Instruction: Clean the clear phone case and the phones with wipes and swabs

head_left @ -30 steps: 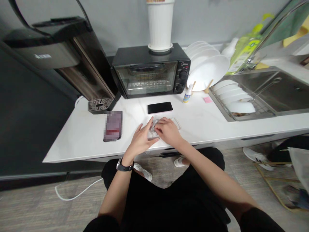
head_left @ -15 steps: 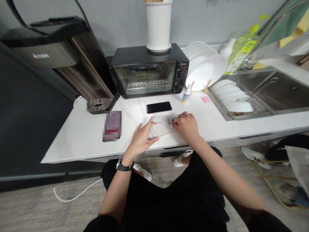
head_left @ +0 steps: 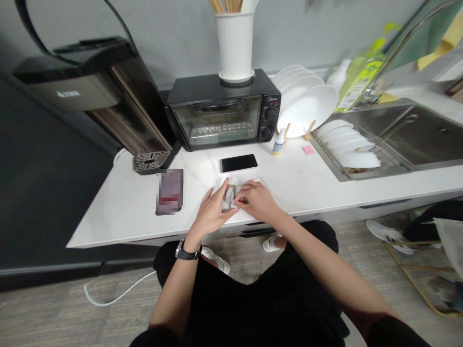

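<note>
My left hand (head_left: 211, 211) rests on the counter, thumb and fingers gripping the left end of a clear phone case (head_left: 265, 183). In my right hand (head_left: 257, 200) is a bunched light grey cloth (head_left: 230, 196), pinched between the fingers and pressed onto the case near my left hand. Much of the case is hidden by the right hand and the cloth. Just behind it, a phone (head_left: 238, 163) lies flat with its dark screen up. A small spray bottle (head_left: 278, 143) stands farther back to the right, near a pink sticky note (head_left: 309, 150).
A toaster oven (head_left: 220, 120) bears a white pot (head_left: 235, 46) with wooden sticks. To the left stand a drink dispenser (head_left: 119, 106) and a purple pouch-like item (head_left: 170, 190), partly pixelated. On the right are racked plates (head_left: 307, 108) and a sink (head_left: 427, 130) holding bowls.
My right hand has slid left with the cloth, from the case's right end to near my left hand. The left hand keeps its grip. The view has shifted slightly.
</note>
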Tool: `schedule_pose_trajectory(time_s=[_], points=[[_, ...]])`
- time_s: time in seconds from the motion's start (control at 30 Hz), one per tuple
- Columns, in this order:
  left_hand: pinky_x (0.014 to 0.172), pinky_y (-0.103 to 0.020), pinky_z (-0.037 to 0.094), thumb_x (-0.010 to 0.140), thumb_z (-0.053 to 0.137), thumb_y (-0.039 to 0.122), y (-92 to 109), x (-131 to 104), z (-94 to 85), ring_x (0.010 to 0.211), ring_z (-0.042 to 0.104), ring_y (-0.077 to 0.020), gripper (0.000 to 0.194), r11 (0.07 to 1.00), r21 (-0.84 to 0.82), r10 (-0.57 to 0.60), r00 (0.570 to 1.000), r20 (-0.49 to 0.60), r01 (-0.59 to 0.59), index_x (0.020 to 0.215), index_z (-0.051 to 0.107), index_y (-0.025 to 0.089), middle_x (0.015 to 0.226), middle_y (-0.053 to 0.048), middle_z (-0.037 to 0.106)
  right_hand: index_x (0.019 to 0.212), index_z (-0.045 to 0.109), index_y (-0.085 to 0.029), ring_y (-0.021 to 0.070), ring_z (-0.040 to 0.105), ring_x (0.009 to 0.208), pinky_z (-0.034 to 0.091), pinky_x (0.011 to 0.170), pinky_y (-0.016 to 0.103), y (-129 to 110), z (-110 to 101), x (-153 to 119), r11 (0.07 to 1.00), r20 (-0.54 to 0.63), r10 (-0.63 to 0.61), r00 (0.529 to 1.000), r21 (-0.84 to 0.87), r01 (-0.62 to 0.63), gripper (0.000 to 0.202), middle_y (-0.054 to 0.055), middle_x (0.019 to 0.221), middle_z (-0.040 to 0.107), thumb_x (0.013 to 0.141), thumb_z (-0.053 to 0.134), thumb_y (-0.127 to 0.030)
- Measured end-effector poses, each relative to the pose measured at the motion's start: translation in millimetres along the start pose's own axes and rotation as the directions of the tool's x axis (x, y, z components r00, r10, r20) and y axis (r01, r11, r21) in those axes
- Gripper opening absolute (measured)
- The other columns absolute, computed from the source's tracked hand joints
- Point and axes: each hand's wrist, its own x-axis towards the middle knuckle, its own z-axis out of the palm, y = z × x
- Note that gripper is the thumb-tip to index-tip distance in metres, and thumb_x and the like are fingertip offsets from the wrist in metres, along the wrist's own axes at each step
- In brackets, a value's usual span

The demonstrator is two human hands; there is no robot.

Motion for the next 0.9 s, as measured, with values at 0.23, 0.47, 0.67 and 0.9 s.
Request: schedule_pose_trajectory(time_s=[0.23, 0.47, 0.67, 0.9], points=[[0.094, -0.031, 0.016, 0.066, 0.046, 0.027, 0.0, 1.6, -3.0, 0.105, 0.033, -0.0144, 0.07, 0.999, -0.031, 0.033, 0.999, -0.007, -0.034, 0.12, 0.001, 0.024, 0.115, 0.004, 0.037, 0.065, 0.055, -0.018, 0.0177, 0.036, 0.083, 0.023, 0.071, 0.029, 41.1, -17.7, -14.6, 0.946, -0.097, 0.198, 0.975, -0.24, -0.216, 0.018, 0.005, 0.07, 0.052, 0.072, 0.039, -0.023], [0.095, -0.031, 0.014, 0.067, 0.045, 0.029, -4.4, 2.8, -1.3, 0.106, 0.032, -0.0152, 0.069, 0.998, -0.049, 0.031, 1.0, 0.002, -0.03, 0.12, 0.002, 0.023, 0.116, 0.003, 0.036, 0.066, 0.053, -0.016, 0.0173, 0.035, 0.085, 0.024, 0.072, 0.028, 26.7, -1.1, 7.3, 0.944, -0.182, 0.195, 0.964, -0.232, -0.235, 0.02, 0.006, 0.075, 0.051, 0.074, 0.035, -0.019], [0.095, -0.03, 0.013, 0.066, 0.047, 0.031, -5.3, 0.8, 0.3, 0.105, 0.033, -0.0153, 0.075, 0.998, -0.066, 0.019, 1.0, -0.005, -0.02, 0.121, -0.003, 0.021, 0.117, 0.0, 0.034, 0.07, 0.054, -0.024, 0.0147, 0.04, 0.079, 0.028, 0.071, 0.027, -10.8, 8.7, 11.7, 1.0, -0.05, -0.015, 0.999, 0.006, 0.015, 0.011, -0.002, 0.073, 0.053, 0.071, 0.043, -0.023], [0.092, -0.032, 0.022, 0.062, 0.051, 0.035, 1.0, -0.8, -1.7, 0.108, 0.028, -0.0182, 0.077, 0.998, -0.066, 0.006, 0.998, -0.068, -0.011, 0.121, 0.002, 0.022, 0.12, -0.002, 0.029, 0.084, 0.05, -0.025, 0.015, 0.044, 0.084, 0.035, 0.069, 0.029, 28.7, -20.1, -20.3, 0.947, -0.294, 0.318, 0.901, 0.149, -0.286, 0.02, 0.003, 0.089, 0.05, 0.076, 0.031, -0.026]])
